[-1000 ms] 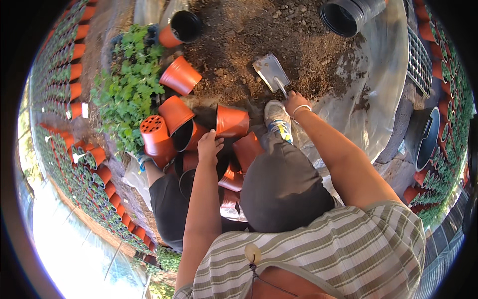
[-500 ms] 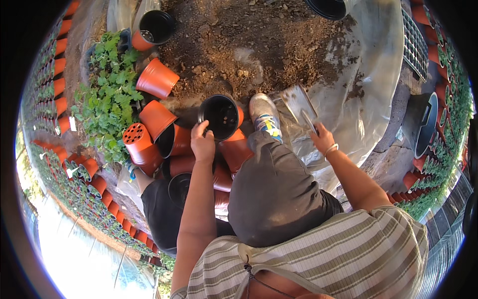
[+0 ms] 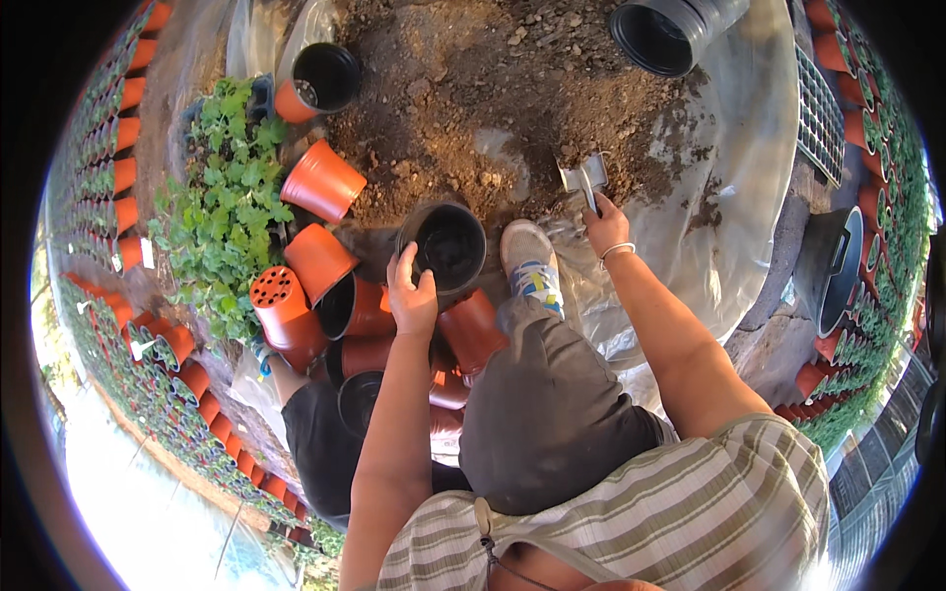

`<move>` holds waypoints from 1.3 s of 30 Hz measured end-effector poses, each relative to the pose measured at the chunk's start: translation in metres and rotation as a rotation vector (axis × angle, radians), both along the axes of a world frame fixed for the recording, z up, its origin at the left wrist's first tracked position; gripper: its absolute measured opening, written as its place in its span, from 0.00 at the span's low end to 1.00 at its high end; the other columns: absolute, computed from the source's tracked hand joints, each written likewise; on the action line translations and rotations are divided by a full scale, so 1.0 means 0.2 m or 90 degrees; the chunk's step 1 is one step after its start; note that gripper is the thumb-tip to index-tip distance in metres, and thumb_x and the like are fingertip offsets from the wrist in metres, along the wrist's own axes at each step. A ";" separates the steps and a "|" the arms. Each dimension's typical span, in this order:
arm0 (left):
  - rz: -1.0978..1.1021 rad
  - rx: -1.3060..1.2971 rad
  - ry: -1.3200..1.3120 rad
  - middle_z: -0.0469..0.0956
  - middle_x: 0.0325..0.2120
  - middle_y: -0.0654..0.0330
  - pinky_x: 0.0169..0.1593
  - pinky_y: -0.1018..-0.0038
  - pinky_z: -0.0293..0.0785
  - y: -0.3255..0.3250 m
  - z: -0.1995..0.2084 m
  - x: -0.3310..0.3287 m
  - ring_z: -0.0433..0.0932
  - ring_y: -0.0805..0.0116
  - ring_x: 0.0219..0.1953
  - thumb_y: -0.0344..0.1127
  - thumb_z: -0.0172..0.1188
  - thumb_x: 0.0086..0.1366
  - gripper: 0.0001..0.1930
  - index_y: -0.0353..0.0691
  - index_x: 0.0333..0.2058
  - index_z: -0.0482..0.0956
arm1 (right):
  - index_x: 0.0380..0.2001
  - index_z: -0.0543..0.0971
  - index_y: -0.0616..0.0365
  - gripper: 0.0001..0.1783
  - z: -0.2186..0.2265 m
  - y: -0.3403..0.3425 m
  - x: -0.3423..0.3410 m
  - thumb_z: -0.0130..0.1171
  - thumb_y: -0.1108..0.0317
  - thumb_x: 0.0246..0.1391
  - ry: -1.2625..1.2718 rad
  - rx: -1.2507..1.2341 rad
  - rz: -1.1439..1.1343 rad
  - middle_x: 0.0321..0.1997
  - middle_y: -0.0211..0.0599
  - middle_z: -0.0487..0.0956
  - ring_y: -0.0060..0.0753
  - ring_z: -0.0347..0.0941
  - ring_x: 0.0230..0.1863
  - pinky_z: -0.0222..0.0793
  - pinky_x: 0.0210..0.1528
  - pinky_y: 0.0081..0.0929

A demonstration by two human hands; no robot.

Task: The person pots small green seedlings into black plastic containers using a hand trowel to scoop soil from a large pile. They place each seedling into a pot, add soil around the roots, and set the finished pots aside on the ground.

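Soil heap: the landmark, loose brown soil ahead of the person
Left grip: left hand half curled, thumb and fingers holding the rim of a dark-lined pot
Pot's place: near side of the soil, mouth showing
Right grip: right hand closed around the handle of a trowel
Trowel's place: blade at the soil's near right edge
Orange pots: tipped, left and near-left of the soil
Leafy seedlings: farther left of the soil
Black pots: lying on their side, right of the soil
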State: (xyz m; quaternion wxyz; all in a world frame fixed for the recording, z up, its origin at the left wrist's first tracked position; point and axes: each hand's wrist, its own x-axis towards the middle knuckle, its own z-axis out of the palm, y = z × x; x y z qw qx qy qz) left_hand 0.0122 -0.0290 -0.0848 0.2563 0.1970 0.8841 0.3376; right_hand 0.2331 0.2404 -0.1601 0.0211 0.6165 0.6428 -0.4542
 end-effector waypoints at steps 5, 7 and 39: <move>0.041 -0.049 0.120 0.65 0.56 0.43 0.60 0.60 0.64 0.04 0.04 -0.02 0.65 0.45 0.59 0.28 0.57 0.55 0.27 0.43 0.56 0.69 | 0.53 0.74 0.48 0.25 0.26 -0.15 -0.04 0.59 0.64 0.49 0.030 -0.027 0.012 0.42 0.47 0.80 0.44 0.78 0.43 0.71 0.45 0.34; 0.020 -0.044 0.137 0.64 0.57 0.43 0.60 0.60 0.64 0.07 0.02 -0.02 0.64 0.43 0.59 0.30 0.58 0.56 0.28 0.43 0.57 0.68 | 0.54 0.74 0.50 0.25 0.34 -0.18 -0.04 0.59 0.67 0.48 0.106 0.063 0.114 0.44 0.47 0.80 0.42 0.79 0.41 0.72 0.44 0.32; 0.381 0.035 0.099 0.78 0.41 0.49 0.47 0.62 0.73 -0.14 0.04 -0.94 0.77 0.48 0.45 0.30 0.58 0.58 0.14 0.39 0.44 0.78 | 0.34 0.70 0.58 0.05 -0.21 -0.12 0.07 0.53 0.69 0.57 0.064 -0.200 0.081 0.21 0.33 0.74 0.26 0.71 0.16 0.65 0.15 0.26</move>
